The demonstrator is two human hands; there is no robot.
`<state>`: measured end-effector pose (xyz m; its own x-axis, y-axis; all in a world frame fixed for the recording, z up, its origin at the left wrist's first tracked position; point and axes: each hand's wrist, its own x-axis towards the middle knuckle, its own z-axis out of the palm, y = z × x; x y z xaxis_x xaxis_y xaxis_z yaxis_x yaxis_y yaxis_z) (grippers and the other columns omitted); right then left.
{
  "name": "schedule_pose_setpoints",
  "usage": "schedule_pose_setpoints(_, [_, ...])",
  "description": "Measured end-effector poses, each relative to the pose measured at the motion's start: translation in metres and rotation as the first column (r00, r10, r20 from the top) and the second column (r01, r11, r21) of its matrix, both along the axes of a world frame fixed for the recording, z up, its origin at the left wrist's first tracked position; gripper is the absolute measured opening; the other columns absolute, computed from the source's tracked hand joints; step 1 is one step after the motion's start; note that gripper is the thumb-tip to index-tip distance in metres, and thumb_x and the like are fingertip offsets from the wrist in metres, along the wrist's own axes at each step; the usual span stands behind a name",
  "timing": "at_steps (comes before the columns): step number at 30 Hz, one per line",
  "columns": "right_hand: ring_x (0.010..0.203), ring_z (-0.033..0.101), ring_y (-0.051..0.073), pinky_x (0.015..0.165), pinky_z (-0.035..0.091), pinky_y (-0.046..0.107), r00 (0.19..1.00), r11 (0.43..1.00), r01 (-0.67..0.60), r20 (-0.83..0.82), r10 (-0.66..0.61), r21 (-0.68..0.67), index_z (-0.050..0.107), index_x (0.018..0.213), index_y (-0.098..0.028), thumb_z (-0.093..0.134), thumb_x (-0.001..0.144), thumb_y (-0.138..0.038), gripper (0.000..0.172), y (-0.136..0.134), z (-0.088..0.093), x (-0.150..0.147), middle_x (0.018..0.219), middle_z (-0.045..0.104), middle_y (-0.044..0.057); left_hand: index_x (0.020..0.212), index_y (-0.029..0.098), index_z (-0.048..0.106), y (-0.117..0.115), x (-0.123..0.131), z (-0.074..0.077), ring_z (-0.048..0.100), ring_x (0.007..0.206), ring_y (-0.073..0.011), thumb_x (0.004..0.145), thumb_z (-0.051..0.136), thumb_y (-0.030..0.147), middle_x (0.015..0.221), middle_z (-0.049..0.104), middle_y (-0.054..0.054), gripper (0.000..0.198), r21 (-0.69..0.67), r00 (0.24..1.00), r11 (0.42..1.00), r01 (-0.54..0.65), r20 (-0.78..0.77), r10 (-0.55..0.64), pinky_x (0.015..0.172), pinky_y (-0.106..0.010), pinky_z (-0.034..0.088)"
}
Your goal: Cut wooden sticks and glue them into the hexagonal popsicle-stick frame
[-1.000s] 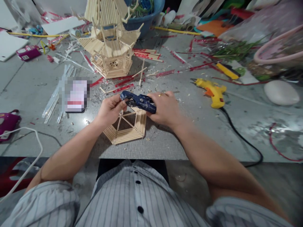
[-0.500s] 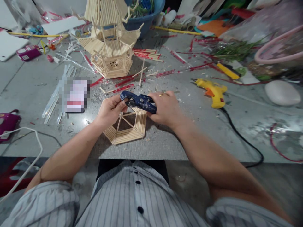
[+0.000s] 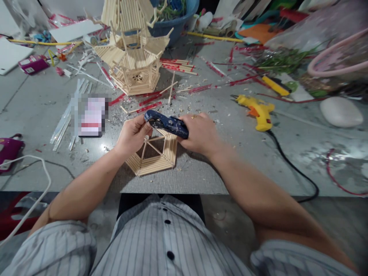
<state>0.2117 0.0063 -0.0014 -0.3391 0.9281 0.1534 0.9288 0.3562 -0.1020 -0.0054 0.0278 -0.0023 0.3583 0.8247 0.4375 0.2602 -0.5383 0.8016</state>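
Note:
My right hand [image 3: 199, 132] is wrapped around the handles of a scuffed dark blue hand cutter [image 3: 169, 124], which looks like pruning shears. The cutter's curved head points left, and its handles lie close together. My left hand [image 3: 132, 134] is closed in a pinch right at that head; whatever is between its fingertips is hidden. Below both hands, a hexagonal frame of thin wooden sticks [image 3: 155, 165] with spokes lies flat on the table. Its upper left part is covered by my left hand.
A tiered stick-built pagoda [image 3: 135, 61] stands behind. To the right lies a yellow glue gun [image 3: 257, 111] with a black cord. A phone [image 3: 93, 117] and clear glue sticks [image 3: 64, 115] are at left. Red-wrapped sticks [image 3: 181, 66] and scraps litter the grey table [image 3: 201, 178].
The cutter's handles have come closer together in my right hand's squeeze. My left hand has stayed at the cutter's head, and the stick frame has not moved.

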Motion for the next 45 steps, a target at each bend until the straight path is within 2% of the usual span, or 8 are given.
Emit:
schedule_pose_setpoints(8, [0.081,0.06,0.028,0.077,0.033,0.039,1.0,1.0,0.014,0.007,-0.013,-0.017,0.057,0.094,-0.019,0.055,0.074,-0.034,0.025,-0.002,0.003,-0.001,0.088,0.068,0.012,0.061,0.017,0.049,-0.001,0.002,0.003,0.044,0.048,-0.0067,0.09,0.048,0.048,0.052,0.049,0.003,0.043,0.023,1.0,1.0,0.012,-0.022,-0.011,0.049,-0.022,0.036])
schedule_pose_setpoints(16, [0.077,0.06,0.026,0.075,0.033,0.037,0.998,0.999,0.036,0.053,-0.034,-0.036,0.057,0.089,-0.019,0.053,0.075,-0.036,0.022,-0.002,0.006,-0.003,0.085,0.068,0.011,0.061,0.018,0.049,0.0,0.002,0.004,0.045,0.048,-0.007,0.088,0.048,0.054,0.052,0.048,0.003,0.045,-0.02,1.0,1.0,0.008,-0.026,-0.008,0.05,-0.022,0.036])
schedule_pose_setpoints(23, [0.07,0.059,0.024,0.066,0.032,0.035,0.996,0.997,0.078,0.04,-0.077,-0.019,0.058,0.083,-0.021,0.052,0.076,-0.038,0.02,-0.004,0.003,-0.005,0.077,0.068,0.009,0.065,0.017,0.051,0.0,0.002,0.0,0.046,0.051,-0.0066,0.09,0.049,0.048,0.055,0.051,0.003,0.04,-0.069,0.999,0.997,-0.034,-0.031,0.031,0.053,-0.022,0.036])
schedule_pose_setpoints(29, [0.068,0.058,0.024,0.062,0.033,0.035,0.992,0.993,0.113,-0.056,-0.111,0.035,0.057,0.076,-0.024,0.051,0.075,-0.038,0.015,0.0,0.001,-0.001,0.074,0.067,0.007,0.065,0.017,0.055,-0.004,0.003,0.01,0.046,0.051,-0.007,0.087,0.051,0.039,0.056,0.058,0.002,0.032,-0.141,0.992,0.988,-0.054,-0.118,0.037,0.053,-0.022,0.037])
schedule_pose_setpoints(33, [0.072,0.06,0.026,0.067,0.035,0.038,0.972,0.972,0.211,-0.131,-0.197,0.101,0.059,0.083,-0.023,0.047,0.077,-0.034,0.018,0.008,-0.002,0.012,0.075,0.067,0.009,0.062,0.015,0.062,-0.004,0.002,0.02,0.045,0.051,-0.0064,0.083,0.056,0.033,0.059,0.063,-0.001,0.028,-0.256,0.966,0.965,-0.048,-0.256,-0.02,0.053,-0.021,0.036])
schedule_pose_setpoints(38, [0.079,0.061,0.029,0.076,0.036,0.043,0.962,0.963,0.253,-0.135,-0.239,0.094,0.06,0.093,-0.02,0.047,0.079,-0.036,0.024,0.012,-0.006,0.019,0.082,0.067,0.012,0.067,0.016,0.07,-0.005,0.002,0.025,0.044,0.047,-0.0059,0.077,0.062,0.031,0.055,0.062,0.002,0.02,-0.433,0.883,0.901,0.027,-0.412,-0.225,0.048,-0.02,0.033])
schedule_pose_setpoints(45, [0.086,0.061,0.032,0.081,0.034,0.048,0.975,0.978,0.2,-0.105,-0.194,0.055,0.06,0.1,-0.02,0.049,0.081,-0.036,0.027,0.011,-0.01,0.019,0.086,0.066,0.012,0.071,0.02,0.076,-0.008,0.007,0.02,0.058,0.056,-0.0096,0.073,0.064,0.028,0.062,0.07,0.001,0.014,-0.431,0.782,0.899,0.076,-0.533,-0.322,0.053,-0.02,0.038])
